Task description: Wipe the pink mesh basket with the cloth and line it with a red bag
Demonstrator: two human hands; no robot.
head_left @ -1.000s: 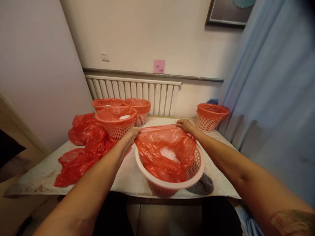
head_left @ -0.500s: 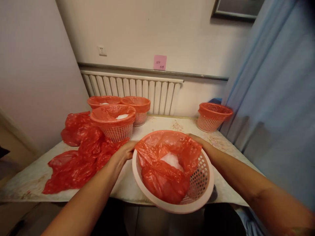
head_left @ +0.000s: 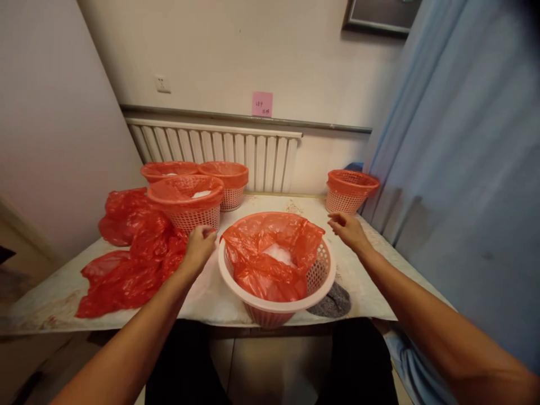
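A pale pink perforated basket (head_left: 274,304) stands near the front edge of the table. Its red plastic bag (head_left: 270,275) is folded over the far rim and slumps inside along the near side, with something white (head_left: 279,254) in it. My left hand (head_left: 201,247) is just left of the basket, apart from the rim, fingers loosely curled and holding nothing visible. To the right, my right hand (head_left: 348,229) hovers off the rim, its fingers bent, apart and bare.
Bag-lined baskets (head_left: 194,216) stand at the back left beside crumpled red bags (head_left: 143,259). Another lined basket (head_left: 348,199) is at the back right by the blue curtain (head_left: 442,169). A dark grey cloth (head_left: 333,301) lies right of the near basket.
Both hands have let go of the basket's rim and moved apart. The basket now rests lower in view, and more of the grey cloth shows. The view has shifted slightly.
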